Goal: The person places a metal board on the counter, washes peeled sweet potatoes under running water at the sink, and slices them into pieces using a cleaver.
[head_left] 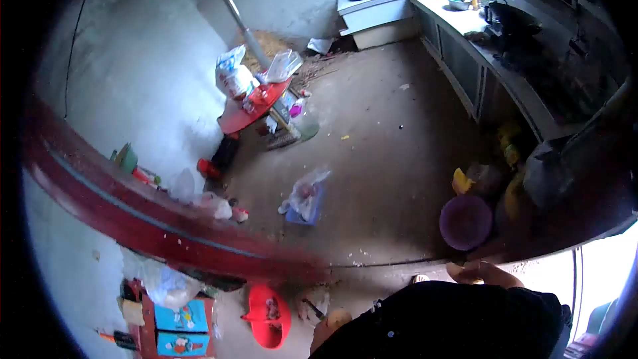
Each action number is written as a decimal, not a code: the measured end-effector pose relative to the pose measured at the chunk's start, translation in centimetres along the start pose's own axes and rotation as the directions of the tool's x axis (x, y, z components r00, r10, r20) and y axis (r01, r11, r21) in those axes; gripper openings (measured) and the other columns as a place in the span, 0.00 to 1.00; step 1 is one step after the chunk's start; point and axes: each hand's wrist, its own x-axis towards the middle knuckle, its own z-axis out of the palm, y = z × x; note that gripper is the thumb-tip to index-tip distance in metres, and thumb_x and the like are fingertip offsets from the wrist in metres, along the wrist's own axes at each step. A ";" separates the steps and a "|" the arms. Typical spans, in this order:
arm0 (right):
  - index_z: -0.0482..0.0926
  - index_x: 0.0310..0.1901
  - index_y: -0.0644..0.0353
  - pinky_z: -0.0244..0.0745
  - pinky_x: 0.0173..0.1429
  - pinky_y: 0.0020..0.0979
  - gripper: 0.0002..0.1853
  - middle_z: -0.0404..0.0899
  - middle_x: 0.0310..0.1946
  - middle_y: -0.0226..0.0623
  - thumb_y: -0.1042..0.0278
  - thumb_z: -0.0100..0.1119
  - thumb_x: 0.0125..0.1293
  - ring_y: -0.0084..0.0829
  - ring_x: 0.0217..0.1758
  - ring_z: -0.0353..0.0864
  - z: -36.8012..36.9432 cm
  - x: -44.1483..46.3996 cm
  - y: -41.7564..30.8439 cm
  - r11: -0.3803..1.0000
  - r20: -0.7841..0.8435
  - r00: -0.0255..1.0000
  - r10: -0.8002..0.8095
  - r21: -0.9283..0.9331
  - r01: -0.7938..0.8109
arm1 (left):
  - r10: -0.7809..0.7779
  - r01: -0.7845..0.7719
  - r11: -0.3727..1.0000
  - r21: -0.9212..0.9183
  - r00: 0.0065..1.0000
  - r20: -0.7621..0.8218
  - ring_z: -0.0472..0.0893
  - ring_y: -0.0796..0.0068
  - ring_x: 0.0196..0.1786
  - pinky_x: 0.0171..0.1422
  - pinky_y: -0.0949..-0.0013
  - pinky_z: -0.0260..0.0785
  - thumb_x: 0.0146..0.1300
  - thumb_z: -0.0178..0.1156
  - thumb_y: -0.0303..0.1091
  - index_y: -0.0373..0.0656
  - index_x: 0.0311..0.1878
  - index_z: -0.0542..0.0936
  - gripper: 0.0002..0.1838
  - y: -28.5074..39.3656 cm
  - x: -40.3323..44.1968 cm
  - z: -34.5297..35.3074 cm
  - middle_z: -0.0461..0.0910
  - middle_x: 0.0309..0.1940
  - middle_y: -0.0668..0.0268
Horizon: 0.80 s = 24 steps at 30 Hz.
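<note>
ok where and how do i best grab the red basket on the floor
Probably by the middle of its handle, coming straight down: the basket sits open side up, and the handle bridges its long opening, so a central grip should keep it level.

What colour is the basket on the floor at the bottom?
Bright red, handle included; the basket shows in the head view, the only one.

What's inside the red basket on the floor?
In the red basket I can see a small brownish-red clump, too blurry to name. The handle crosses over the middle, so whatever is right under it, or under the clump, is hidden.
</note>
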 end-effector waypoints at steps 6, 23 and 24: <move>0.77 0.47 0.59 0.69 0.49 0.30 0.15 0.77 0.45 0.39 0.62 0.49 0.63 0.31 0.45 0.76 -3.1 1.5 -7.0 0.994 -0.061 0.994 -0.086 0.059 0.089 | 0.054 -0.058 0.996 0.066 0.997 0.052 0.81 0.72 0.40 0.46 0.67 0.72 0.39 0.73 0.44 0.40 0.46 0.79 0.30 7.2 5.6 -0.9 0.82 0.38 0.62; 0.77 0.46 0.59 0.69 0.46 0.31 0.15 0.77 0.43 0.39 0.59 0.51 0.63 0.31 0.42 0.76 -5.2 5.3 -5.7 0.876 -0.231 0.963 0.139 0.483 -0.011 | 0.197 -0.307 0.904 0.298 0.917 0.346 0.81 0.71 0.40 0.46 0.66 0.72 0.38 0.74 0.46 0.40 0.47 0.79 0.32 25.4 27.5 -1.0 0.82 0.38 0.61; 0.77 0.45 0.59 0.69 0.46 0.31 0.15 0.77 0.43 0.39 0.59 0.51 0.63 0.31 0.42 0.76 -5.5 5.7 -5.9 0.855 -0.239 0.956 0.170 0.518 -0.022 | 0.202 -0.328 0.892 0.312 0.906 0.373 0.81 0.71 0.40 0.46 0.66 0.72 0.38 0.74 0.46 0.39 0.47 0.79 0.32 27.1 29.4 -0.8 0.82 0.38 0.61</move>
